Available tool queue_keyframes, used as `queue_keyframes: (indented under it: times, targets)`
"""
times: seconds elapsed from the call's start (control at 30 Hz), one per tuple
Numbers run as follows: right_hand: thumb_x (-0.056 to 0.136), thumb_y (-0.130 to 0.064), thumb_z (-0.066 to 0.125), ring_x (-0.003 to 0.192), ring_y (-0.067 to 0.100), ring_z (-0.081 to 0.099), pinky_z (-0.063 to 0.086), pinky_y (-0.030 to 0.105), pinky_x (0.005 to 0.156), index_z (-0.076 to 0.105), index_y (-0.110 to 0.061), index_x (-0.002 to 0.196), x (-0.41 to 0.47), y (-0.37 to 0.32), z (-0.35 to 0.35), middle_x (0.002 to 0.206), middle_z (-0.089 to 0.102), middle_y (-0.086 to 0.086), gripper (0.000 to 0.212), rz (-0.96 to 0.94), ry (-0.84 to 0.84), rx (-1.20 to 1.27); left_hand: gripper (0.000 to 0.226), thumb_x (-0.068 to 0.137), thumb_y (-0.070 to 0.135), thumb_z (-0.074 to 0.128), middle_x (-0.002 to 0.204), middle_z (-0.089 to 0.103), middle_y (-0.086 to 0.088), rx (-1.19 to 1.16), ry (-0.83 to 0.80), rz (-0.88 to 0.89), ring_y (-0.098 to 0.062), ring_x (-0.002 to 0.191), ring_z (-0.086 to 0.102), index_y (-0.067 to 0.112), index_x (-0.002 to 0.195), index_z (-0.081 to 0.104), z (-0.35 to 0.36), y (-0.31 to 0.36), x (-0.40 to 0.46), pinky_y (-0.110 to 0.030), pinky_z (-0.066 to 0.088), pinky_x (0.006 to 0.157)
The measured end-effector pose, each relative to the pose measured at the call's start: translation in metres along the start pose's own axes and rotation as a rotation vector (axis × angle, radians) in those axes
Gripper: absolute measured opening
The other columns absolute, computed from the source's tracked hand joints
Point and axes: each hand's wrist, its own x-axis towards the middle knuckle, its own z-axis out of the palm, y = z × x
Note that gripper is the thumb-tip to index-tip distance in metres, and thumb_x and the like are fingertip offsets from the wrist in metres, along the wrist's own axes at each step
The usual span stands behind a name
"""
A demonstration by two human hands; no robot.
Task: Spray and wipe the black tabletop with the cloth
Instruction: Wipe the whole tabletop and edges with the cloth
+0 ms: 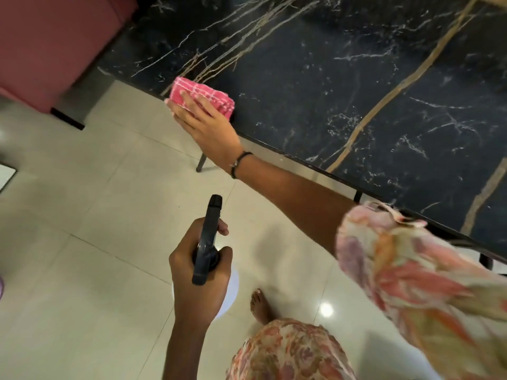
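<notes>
The black marble-patterned tabletop [343, 78], veined in white and gold, fills the upper right. A folded pink checked cloth [216, 96] lies at its near left edge. My right hand [204, 123] rests on the cloth with fingers laid straight, pressing it onto the table; the arm reaches in from the right in a floral sleeve. Lower down, over the floor, my left hand [199, 266] grips a spray bottle [210, 234] by its black trigger head, nozzle pointing up towards the table. The bottle's white body is mostly hidden beneath the hand.
A dusky red upholstered seat [55, 37] stands at the upper left beside the table's corner. Pale glossy floor tiles [96, 201] spread below. A black table leg [201, 163] shows under the edge. My bare foot [260, 305] stands near the bottle.
</notes>
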Motion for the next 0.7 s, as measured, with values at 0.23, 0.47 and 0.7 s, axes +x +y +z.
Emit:
queue_keyframes:
  times: [0.23, 0.47, 0.7]
  targets:
    - [0.096, -0.011, 0.043, 0.147, 0.033, 0.006, 0.009, 0.05, 0.118, 0.013, -0.021, 0.152, 0.011, 0.015, -0.01, 0.161, 0.007, 0.006, 0.064, 0.026, -0.046, 0.2, 0.027, 0.064, 0.0, 0.048, 0.074, 0.057, 0.005, -0.01, 0.046, -0.046, -0.024, 0.043, 0.033, 0.019, 0.08, 0.057, -0.013, 0.005, -0.003, -0.017, 0.031, 0.045]
    - [0.101, -0.04, 0.035, 0.144, 0.029, 0.023, 0.016, 0.05, 0.118, 0.03, -0.028, 0.147, -0.157, 0.056, 0.012, 0.152, 0.036, 0.003, 0.048, 0.141, -0.06, 0.451, 0.025, 0.066, 0.0, 0.048, 0.074, 0.053, -0.005, -0.028, 0.028, -0.024, -0.029, 0.048, 0.035, 0.019, 0.08, 0.056, -0.003, 0.037, 0.017, -0.022, 0.031, 0.049]
    - [0.095, -0.055, 0.037, 0.144, 0.027, 0.023, 0.015, 0.063, 0.113, 0.033, -0.034, 0.145, -0.25, 0.09, 0.005, 0.151, 0.037, 0.0, 0.054, 0.317, -0.245, 0.599, 0.023, 0.073, -0.004, 0.053, 0.069, 0.054, 0.001, -0.039, -0.047, 0.041, -0.015, 0.047, 0.04, 0.015, 0.084, 0.057, 0.018, 0.086, 0.055, -0.016, 0.038, 0.054]
